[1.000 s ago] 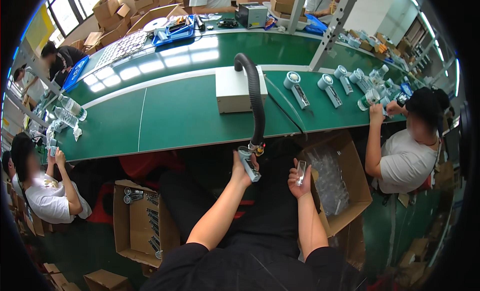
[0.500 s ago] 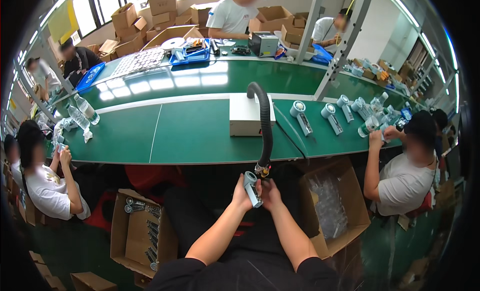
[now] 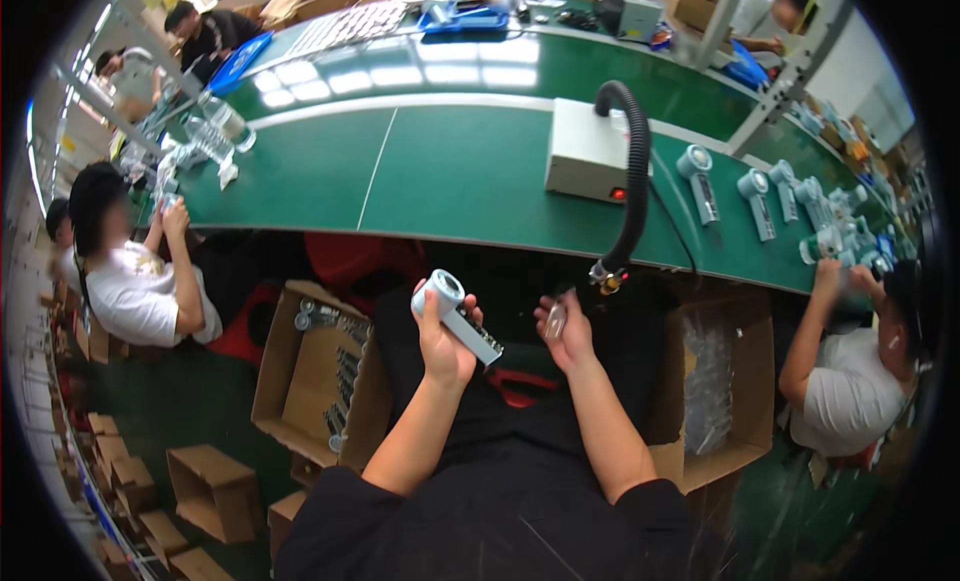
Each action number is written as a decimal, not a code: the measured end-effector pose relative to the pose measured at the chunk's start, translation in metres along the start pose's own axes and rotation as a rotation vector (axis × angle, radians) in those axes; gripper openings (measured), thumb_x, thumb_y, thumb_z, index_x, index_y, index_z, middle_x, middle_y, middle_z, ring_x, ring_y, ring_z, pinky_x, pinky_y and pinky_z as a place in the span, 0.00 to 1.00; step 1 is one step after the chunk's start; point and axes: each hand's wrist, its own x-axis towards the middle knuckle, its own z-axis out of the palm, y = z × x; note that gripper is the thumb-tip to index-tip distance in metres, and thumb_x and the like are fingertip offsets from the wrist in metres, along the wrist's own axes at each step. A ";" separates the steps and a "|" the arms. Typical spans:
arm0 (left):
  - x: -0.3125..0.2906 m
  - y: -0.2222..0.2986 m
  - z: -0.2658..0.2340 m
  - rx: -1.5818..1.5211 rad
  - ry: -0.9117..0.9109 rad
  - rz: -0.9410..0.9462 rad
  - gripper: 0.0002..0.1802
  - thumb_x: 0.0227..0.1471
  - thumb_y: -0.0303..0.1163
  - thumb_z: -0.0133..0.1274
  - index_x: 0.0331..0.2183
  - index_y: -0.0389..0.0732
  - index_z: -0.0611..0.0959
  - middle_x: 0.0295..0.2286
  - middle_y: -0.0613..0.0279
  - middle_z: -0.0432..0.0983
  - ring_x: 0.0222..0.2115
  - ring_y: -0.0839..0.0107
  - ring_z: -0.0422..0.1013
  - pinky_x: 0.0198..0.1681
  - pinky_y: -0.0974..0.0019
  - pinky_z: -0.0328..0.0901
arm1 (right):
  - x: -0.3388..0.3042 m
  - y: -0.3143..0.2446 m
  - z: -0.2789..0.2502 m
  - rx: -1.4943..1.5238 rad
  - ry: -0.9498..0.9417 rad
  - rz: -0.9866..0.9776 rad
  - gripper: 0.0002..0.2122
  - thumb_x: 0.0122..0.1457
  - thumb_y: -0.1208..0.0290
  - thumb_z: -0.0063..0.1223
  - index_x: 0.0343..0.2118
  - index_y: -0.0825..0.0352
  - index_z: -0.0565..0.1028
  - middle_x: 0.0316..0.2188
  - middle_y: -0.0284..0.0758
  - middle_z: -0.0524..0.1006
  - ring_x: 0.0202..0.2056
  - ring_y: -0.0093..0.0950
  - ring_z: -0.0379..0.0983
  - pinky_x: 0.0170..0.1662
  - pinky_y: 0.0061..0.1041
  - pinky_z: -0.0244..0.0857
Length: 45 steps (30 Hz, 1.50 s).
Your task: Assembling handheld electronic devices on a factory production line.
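Observation:
My left hand (image 3: 445, 356) is wrapped round a light-blue handheld fan housing (image 3: 472, 337), its round head up and its handle slanting down to the right. Dark electronic parts show along the handle's exposed side. To the right, apart from it, my right hand (image 3: 573, 343) has its fingers curled around a small clear plastic piece (image 3: 554, 322). Just beyond that hand hangs the metal nozzle (image 3: 606, 278) of a black flexible hose (image 3: 637, 171), with a red light at its tip. The hose rises from a white box-shaped machine (image 3: 578, 159) on the green bench.
Left of my legs, a cardboard box (image 3: 270, 381) contains several similar housings. Another box (image 3: 757, 401) at right holds clear plastic pieces. More housings (image 3: 706, 196) lie on the bench (image 3: 460, 181). Co-workers sit on both sides; water bottles (image 3: 208, 138) stand at the far left.
My hands have come away from the nozzle and parted, the housing moving left with my left hand. The clear piece now shows in my right hand. The whole view has shifted.

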 end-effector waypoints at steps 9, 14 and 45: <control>-0.009 0.009 0.034 0.013 0.003 0.041 0.24 0.68 0.54 0.49 0.54 0.47 0.77 0.48 0.65 0.78 0.46 0.66 0.77 0.48 0.59 0.72 | -0.140 -0.015 0.030 -0.829 -0.545 -0.051 0.22 0.66 0.75 0.61 0.61 0.67 0.68 0.48 0.37 0.77 0.44 0.22 0.78 0.42 0.21 0.75; -0.014 -0.002 0.047 0.057 -0.024 0.076 0.25 0.67 0.54 0.51 0.58 0.54 0.72 0.49 0.64 0.76 0.44 0.65 0.76 0.47 0.59 0.72 | -0.142 -0.017 0.036 -0.736 -0.546 -0.084 0.18 0.65 0.76 0.62 0.55 0.67 0.69 0.46 0.37 0.78 0.42 0.22 0.79 0.39 0.20 0.75; -0.089 -0.006 0.009 0.300 -0.492 -0.826 0.45 0.68 0.71 0.24 0.37 0.38 0.78 0.31 0.54 0.82 0.35 0.66 0.77 0.47 0.65 0.70 | -0.225 -0.061 0.024 -0.620 -0.583 -0.073 0.22 0.73 0.50 0.44 0.48 0.70 0.73 0.45 0.43 0.79 0.50 0.34 0.78 0.58 0.35 0.71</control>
